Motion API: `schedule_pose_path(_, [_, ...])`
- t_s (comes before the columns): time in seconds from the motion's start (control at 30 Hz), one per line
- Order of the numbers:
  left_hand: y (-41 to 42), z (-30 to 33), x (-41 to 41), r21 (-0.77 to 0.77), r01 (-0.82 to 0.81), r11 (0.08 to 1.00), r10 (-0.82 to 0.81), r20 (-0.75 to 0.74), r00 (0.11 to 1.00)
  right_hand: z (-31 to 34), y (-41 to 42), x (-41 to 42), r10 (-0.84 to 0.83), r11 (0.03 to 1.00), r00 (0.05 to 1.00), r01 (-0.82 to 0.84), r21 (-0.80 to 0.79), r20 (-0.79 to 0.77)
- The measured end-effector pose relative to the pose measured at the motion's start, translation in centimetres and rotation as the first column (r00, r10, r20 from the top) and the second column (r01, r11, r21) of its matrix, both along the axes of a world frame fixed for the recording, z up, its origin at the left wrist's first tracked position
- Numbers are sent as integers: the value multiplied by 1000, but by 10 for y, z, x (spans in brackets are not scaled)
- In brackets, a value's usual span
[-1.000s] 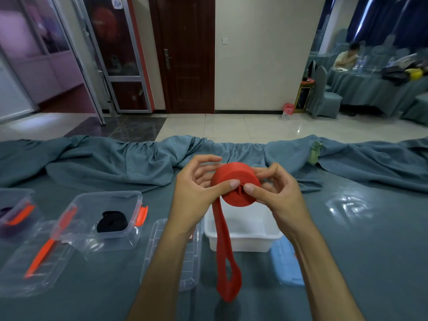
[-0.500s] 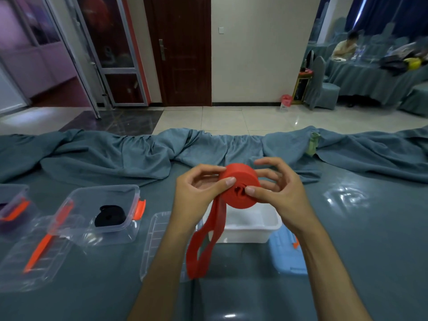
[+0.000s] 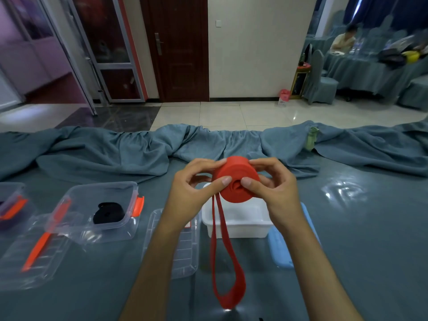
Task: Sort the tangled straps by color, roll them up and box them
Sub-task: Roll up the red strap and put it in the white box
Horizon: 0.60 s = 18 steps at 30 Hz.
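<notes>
Held above the white plastic tub [image 3: 238, 222] at twelve o'clock, the half-wound red elastic strap roll [image 3: 236, 183] is pinched by left hand [image 3: 192, 193] and right hand [image 3: 275, 193]; soft, springy, best gripped on its flat faces.

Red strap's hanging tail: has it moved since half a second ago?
Yes. The loose tail swung right: it hung left of the white box, over the clear lid; now it hangs straight down across the box's front.

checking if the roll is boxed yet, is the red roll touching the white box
Apart. The head view shows both hands holding the red roll above the white box; only its loose tail hangs in front of the box wall.
</notes>
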<state>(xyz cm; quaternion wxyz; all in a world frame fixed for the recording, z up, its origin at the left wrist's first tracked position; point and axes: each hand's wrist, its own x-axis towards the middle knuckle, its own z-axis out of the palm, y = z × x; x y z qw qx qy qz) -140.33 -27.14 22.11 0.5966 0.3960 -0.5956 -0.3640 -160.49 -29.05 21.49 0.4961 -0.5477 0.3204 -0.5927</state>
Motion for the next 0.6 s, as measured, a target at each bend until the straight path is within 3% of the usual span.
schedule_pose_path(0.1, [-2, 2, 9, 11, 35, 999, -35, 3, 999, -5, 3, 6, 10, 999, 1000, -10, 31, 14])
schedule_pose_path(0.23, [1, 0, 1, 32, -58, 998, 62, -109, 992, 0, -1, 1, 59, 998, 997, -58, 30, -41])
schedule_pose_path(0.33, [1, -4, -1, 65, 35, 997, -27, -119, 993, 3, -4, 0, 10, 998, 1000, -11, -64, -20])
schedule_pose_path(0.4, [0, -2, 3, 53, 79, 995, -74, -87, 993, 0, -3, 3, 11, 999, 999, -10, -44, 36])
schedule_pose_path(0.6, [0, -3, 4, -28, -39, 999, 32, -230, 973, 0, -2, -6, 99, 994, 994, -96, 60, -36])
